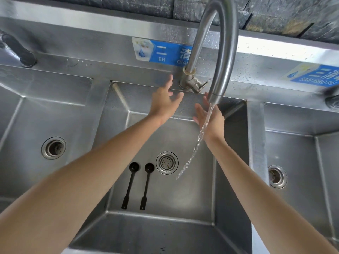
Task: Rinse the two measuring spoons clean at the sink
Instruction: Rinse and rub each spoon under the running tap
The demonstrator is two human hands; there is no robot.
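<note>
Two black measuring spoons lie side by side on the floor of the middle steel basin [183, 195], bowls pointing away from me: the left spoon [130, 184] and the right spoon [146, 184], just left of the drain strainer [167, 162]. Water runs from the curved faucet spout [216, 97] and falls past the drain's right side. My left hand [164, 103] is open, fingers spread, close to the faucet base and its lever [199, 84]. My right hand [211, 119] is open beside the water stream, right under the spout. Neither hand holds anything.
A basin with its own drain [53, 147] lies to the left, another with a drain [276, 176] to the right. Blue labels [163, 52] are stuck on the steel backsplash. A dark faucet part [18, 50] juts in at far left.
</note>
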